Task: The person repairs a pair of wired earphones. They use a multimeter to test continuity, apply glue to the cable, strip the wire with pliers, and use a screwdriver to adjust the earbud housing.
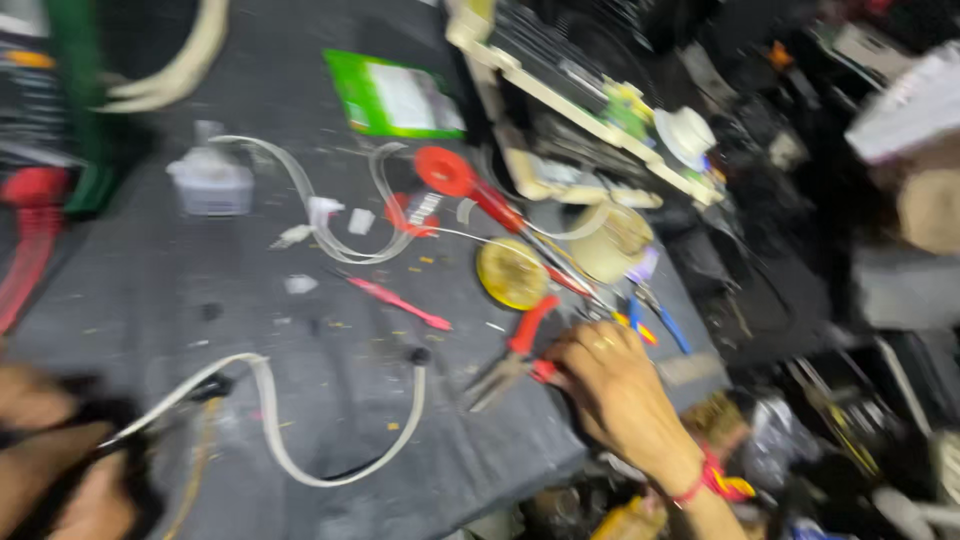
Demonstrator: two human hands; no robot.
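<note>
our right hand (612,385) grips the red-handled pliers (515,350) lying on the counter (330,400); left hand (60,470) clamps a dark part at the white cable (280,440) end, blurred.

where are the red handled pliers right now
In the head view the red-handled pliers lie on the dark grey work mat, right of centre, under the right hand's fingertips and just below the round yellow tin.

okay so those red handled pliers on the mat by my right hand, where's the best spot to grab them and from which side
Grip the red-handled pliers by the two red handles, coming from your right hand's side. The handles point toward that hand, while the bare metal jaws point down-left, away from it. The picture is blurred, so finer detail is unclear.
</note>
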